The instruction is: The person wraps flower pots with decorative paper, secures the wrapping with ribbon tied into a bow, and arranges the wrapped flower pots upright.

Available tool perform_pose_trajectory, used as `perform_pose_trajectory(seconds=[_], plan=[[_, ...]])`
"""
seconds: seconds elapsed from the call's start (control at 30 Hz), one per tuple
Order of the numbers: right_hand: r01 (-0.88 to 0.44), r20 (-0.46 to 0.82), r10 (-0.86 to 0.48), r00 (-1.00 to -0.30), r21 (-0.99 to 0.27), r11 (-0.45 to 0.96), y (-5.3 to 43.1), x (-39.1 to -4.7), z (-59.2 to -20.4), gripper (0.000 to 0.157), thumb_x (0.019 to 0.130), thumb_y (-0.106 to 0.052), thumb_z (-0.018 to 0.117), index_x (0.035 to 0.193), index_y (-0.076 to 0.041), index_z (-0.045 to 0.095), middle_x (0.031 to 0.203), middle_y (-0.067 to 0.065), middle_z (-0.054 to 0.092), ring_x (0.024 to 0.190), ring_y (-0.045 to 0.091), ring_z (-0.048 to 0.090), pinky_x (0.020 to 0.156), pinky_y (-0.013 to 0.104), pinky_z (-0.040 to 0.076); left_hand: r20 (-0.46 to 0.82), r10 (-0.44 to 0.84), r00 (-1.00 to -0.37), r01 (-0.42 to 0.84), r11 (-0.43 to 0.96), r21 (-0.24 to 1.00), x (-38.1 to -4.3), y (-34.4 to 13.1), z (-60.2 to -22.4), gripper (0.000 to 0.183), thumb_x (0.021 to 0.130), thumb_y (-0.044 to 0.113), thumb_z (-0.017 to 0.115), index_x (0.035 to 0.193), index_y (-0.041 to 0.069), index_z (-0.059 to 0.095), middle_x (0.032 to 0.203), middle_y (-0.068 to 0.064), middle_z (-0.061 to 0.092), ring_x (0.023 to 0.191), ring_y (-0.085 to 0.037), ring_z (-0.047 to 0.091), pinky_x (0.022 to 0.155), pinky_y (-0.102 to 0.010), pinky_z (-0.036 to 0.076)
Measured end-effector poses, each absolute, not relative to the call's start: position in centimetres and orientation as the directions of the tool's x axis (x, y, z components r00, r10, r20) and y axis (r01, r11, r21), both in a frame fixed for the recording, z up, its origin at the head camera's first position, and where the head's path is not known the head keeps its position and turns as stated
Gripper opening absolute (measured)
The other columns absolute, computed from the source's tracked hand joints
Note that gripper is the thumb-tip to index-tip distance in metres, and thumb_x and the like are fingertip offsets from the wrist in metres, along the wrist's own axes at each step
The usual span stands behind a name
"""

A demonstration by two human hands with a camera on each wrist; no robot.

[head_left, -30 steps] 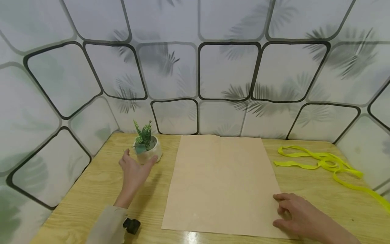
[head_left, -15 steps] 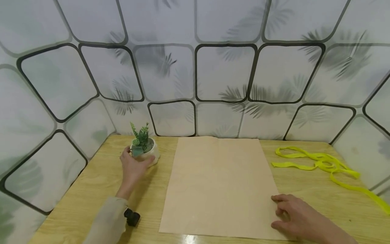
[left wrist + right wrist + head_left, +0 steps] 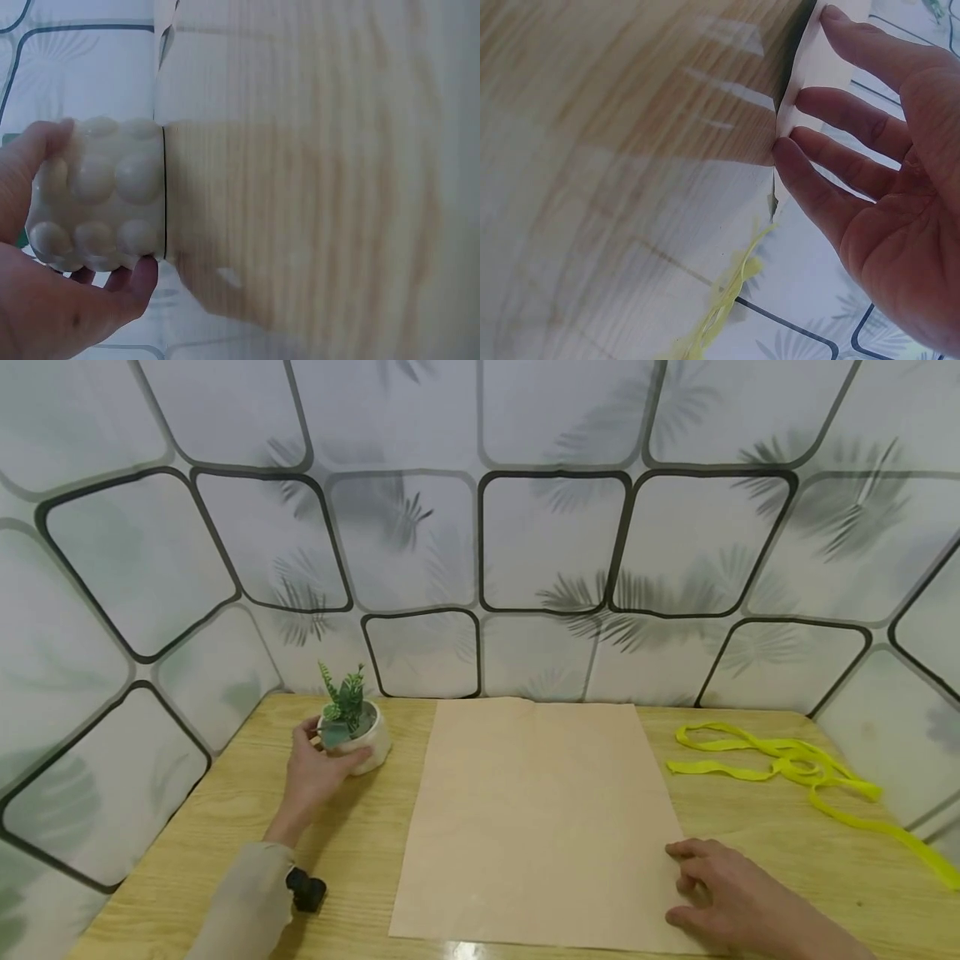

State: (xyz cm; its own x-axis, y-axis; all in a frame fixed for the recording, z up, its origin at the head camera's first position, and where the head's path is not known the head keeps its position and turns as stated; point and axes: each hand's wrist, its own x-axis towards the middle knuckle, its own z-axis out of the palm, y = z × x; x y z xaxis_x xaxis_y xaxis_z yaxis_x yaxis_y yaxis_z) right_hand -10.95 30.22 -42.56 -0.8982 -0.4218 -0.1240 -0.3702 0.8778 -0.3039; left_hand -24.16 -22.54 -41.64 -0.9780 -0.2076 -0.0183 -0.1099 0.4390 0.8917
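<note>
A small potted plant (image 3: 347,700) with green leaves stands at the table's back left. My left hand (image 3: 311,781) grips its white pot (image 3: 381,745), thumb on the near side and fingers round the left side. In the left wrist view the pot (image 3: 105,180) has a bumpy surface, and its base meets the tabletop. A large sheet of light brown paper (image 3: 536,827) lies flat in the middle. On the sheet's lower right edge rest the fingertips of my right hand (image 3: 723,893), its fingers spread and slightly bent. The right wrist view shows that hand (image 3: 900,195) holding nothing.
A tangled yellow ribbon (image 3: 798,764) lies on the wooden table (image 3: 180,860) at the right. Behind the table's back edge rises a patterned wall (image 3: 555,543), with side walls at left and right. A black device (image 3: 306,891) is worn at my left wrist.
My left hand has closed round the plant pot, its fingers moving in from loosely spread. The right hand stays at the paper's edge. The head view has shifted slightly.
</note>
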Motion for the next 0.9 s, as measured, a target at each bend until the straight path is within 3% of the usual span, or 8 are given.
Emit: perform_pose_trajectory(seconds=[0.33,0.63,0.9], plan=[[-0.406,-0.075,-0.447,-0.891,-0.307,0.861,30.5,-10.7,-42.7,0.032,0.083,-0.048,0.082,0.077,-0.028,0.059,0.13,0.016,0.067,0.11,0.038,0.065,0.077,0.036,0.052,0.066,-0.248,-0.967,-0.071,0.505,0.86,-25.1,-21.6,-41.6,0.115,0.083,0.044,0.084,0.161,0.0,0.012,0.161,-0.029,0.026,0.148,-0.045,0.032,0.121,-0.06,0.03],[-0.396,-0.093,-0.439,-0.893,-0.299,0.868,30.3,-10.8,-42.6,0.031,0.083,-0.05,0.081,0.078,-0.028,0.06,0.13,0.015,0.067,0.111,0.037,0.065,0.079,0.041,0.053,0.081,-0.324,-0.943,-0.082,0.46,0.884,-25.1,-20.9,-41.6,0.111,0.083,0.043,0.085,0.16,0.0,0.016,0.158,-0.029,0.032,0.145,-0.045,0.037,0.118,-0.06,0.035],[-0.403,-0.09,-0.443,-0.892,-0.288,0.869,30.2,-10.8,-42.6,0.031,0.082,-0.048,0.083,0.077,-0.028,0.06,0.129,0.014,0.068,0.11,0.038,0.065,0.081,0.043,0.054,0.04,-0.312,-0.949,-0.075,0.347,0.935,-25.1,-20.6,-41.6,0.107,0.085,0.034,0.085,0.155,0.006,0.008,0.157,-0.033,0.026,0.144,-0.044,0.038,0.118,-0.056,0.036]])
